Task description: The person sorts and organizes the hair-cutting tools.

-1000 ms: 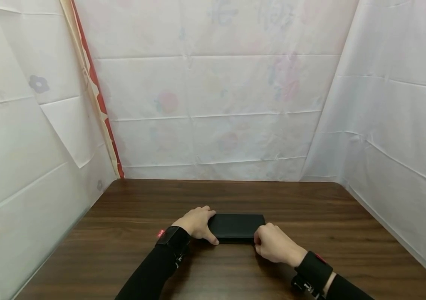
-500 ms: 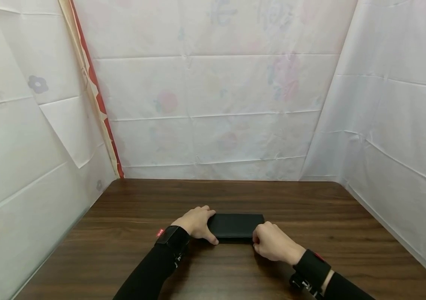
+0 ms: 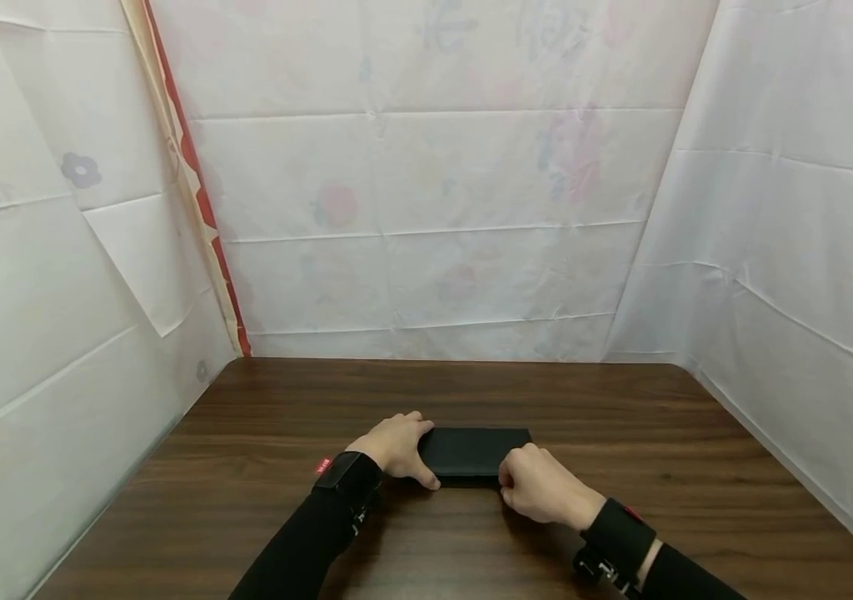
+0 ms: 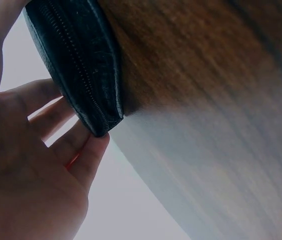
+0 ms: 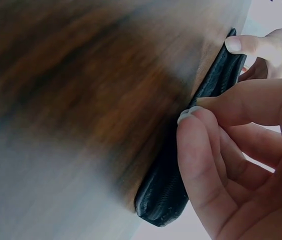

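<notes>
A black zip wallet (image 3: 471, 451) lies flat on the brown wooden table (image 3: 306, 392), its zipped long side facing me. My left hand (image 3: 395, 447) holds its left end, thumb at the near edge and fingers around the far side. In the left wrist view, a closed zipper (image 4: 76, 57) curves around that end. My right hand (image 3: 546, 486) pinches at the zipper on the near edge, right of the middle. The right wrist view shows thumb and fingertips together there; the zipper pull itself is hidden between them.
White printed sheets (image 3: 426, 192) hang behind the table and along both sides. A red-and-cream strip (image 3: 197, 192) runs down the left back corner. Black straps with small cameras (image 3: 617, 537) sit on both wrists.
My right hand has slid a little to the left along the wallet's near edge, still pinching. The left hand and the wallet have stayed in place.
</notes>
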Available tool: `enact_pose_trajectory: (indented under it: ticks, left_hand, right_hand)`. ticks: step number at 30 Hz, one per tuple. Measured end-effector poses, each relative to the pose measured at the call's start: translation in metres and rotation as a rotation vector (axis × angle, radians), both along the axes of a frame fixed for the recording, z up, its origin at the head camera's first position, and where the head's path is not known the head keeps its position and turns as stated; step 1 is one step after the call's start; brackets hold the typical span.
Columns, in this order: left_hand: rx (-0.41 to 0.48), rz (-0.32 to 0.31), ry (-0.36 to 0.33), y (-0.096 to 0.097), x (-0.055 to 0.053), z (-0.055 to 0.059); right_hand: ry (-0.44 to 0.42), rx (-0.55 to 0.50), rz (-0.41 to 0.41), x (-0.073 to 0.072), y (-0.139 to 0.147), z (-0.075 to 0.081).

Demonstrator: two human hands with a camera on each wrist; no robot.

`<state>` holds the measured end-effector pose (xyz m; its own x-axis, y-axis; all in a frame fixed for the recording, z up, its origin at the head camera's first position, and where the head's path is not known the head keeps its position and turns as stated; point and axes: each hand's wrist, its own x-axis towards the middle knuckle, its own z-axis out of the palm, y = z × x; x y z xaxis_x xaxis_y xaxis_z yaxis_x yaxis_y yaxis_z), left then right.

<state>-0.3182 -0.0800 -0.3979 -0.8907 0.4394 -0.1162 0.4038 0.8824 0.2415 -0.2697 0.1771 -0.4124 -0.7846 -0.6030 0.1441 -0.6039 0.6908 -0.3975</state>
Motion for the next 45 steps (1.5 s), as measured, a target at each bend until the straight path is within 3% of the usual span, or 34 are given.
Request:
enact_pose_trajectory:
  ticks: [15, 45]
  left_hand:
    - [-0.015, 0.002, 0.005, 0.001, -0.002, 0.0]
    - [-0.016, 0.012, 0.005, 0.001, -0.002, 0.001]
  right_hand:
    - [-0.039, -0.024, 0.029, 0.001, -0.008, 0.004]
    - [-0.031, -0.008, 0.054, -0.001, -0.025, 0.006]
